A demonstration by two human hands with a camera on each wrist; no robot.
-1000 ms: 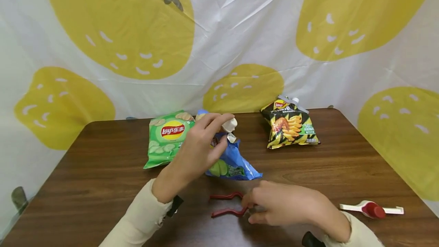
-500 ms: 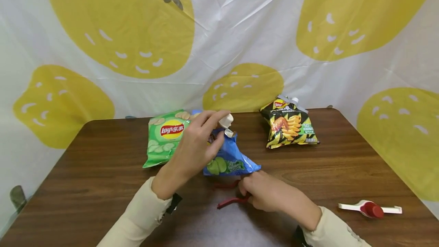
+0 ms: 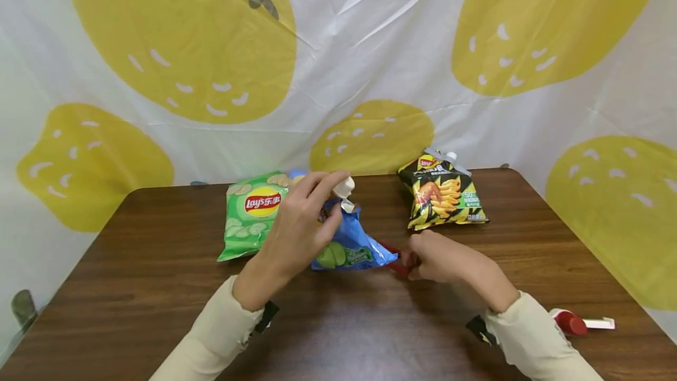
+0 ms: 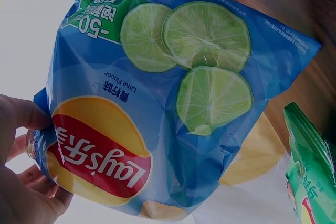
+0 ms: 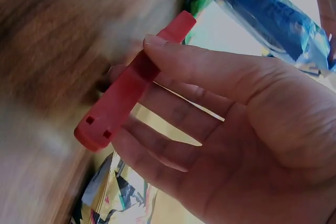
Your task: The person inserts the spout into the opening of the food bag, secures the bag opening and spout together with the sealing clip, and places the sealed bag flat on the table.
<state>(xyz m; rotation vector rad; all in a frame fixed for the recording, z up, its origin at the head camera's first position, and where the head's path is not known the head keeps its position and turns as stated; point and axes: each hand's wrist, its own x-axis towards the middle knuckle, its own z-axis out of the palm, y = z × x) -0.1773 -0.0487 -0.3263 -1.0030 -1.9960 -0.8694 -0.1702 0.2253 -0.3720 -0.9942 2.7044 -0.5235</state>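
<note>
My left hand (image 3: 298, 216) pinches a blue bag of lime chips (image 4: 210, 40) at its top end, thumb on the near face and fingers behind. The bag tilts, its lower corner pointing right in the head view. A small white piece (image 3: 344, 187) shows by the left fingertips. My right hand (image 3: 449, 257) holds a red bag clip (image 5: 118, 100) between thumb and fingers. In the head view the clip is beside the bag's lower right corner, partly hidden by the bag and the hand.
A green chip bag (image 3: 245, 222) lies behind the left hand. At the back right stands a black-and-yellow chip bag (image 3: 444, 196) with a grey clip (image 3: 459, 164) on top. A white-and-red clip (image 3: 573, 322) lies at right on the brown table (image 3: 132, 287), partly behind the right sleeve.
My right hand has taken the red clip from the table and carried it up and right, beside the blue bag. The left hand keeps its hold, moving only slightly.
</note>
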